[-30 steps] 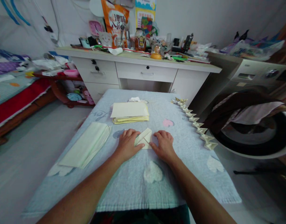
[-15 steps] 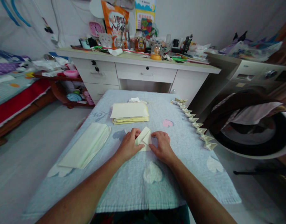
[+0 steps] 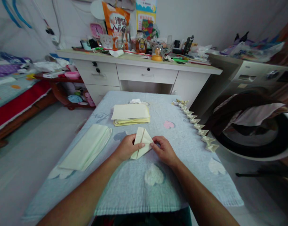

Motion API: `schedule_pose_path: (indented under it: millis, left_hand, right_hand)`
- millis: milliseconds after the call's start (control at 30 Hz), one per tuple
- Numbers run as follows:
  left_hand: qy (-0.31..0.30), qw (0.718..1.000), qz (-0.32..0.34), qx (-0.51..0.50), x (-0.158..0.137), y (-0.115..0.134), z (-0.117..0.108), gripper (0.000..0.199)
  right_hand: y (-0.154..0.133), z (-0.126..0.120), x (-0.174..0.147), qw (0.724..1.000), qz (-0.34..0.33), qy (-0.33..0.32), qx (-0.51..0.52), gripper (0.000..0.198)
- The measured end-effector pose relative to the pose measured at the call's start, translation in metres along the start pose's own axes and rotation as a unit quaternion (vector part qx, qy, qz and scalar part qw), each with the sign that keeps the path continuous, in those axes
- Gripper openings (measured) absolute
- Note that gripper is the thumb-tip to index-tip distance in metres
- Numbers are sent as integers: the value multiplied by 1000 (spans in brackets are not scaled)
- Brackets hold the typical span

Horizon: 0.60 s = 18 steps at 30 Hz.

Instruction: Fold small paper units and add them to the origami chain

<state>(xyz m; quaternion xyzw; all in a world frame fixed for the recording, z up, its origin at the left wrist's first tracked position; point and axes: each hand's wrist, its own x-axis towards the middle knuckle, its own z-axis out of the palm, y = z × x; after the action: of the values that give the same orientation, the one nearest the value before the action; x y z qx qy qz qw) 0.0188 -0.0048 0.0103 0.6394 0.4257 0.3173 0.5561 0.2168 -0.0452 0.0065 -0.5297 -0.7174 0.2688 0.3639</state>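
Observation:
A small sheet of folded pale-yellow paper [image 3: 142, 141] is held between my two hands over the table. My left hand [image 3: 128, 147] grips its left side, thumb lying across the front and fingers behind. At the paper's right corner my right hand [image 3: 164, 150] pinches the edge between thumb and forefinger. Creases and a pointed top show on the paper. Beyond it lies a stack of cream and yellow paper [image 3: 130, 112]. Pale green-white folded sheets [image 3: 87, 147] rest left of my left hand.
A row of folded paper pieces [image 3: 199, 126] runs along the table's right side. The blue cloth [image 3: 172, 188] covers the table. Behind stands a white desk [image 3: 147, 71] with clutter on top. A washing machine [image 3: 249, 78] with clothes in its open door is at the right.
The folded paper has been turned, so its point leans further left and its lower corner points down-left. My left hand has shifted slightly left and its thumb now lies across the paper.

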Motion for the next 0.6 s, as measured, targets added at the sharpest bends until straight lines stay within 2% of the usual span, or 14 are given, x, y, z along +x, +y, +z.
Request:
schedule_pose_path:
  millis: [200,400,600]
  left_hand:
    - [-24,999,-9,-39,-4,3,1,36]
    - [-23,999,-14,-41,-5,5,0,35]
    - [24,999,-36,-24,-6,7,3,35]
  right_hand:
    - [4,3,1,996,25,4,83,12]
    - [2,1,0,995,24,6,92,12]
    - [0,0,0,994,26,11,105,12]
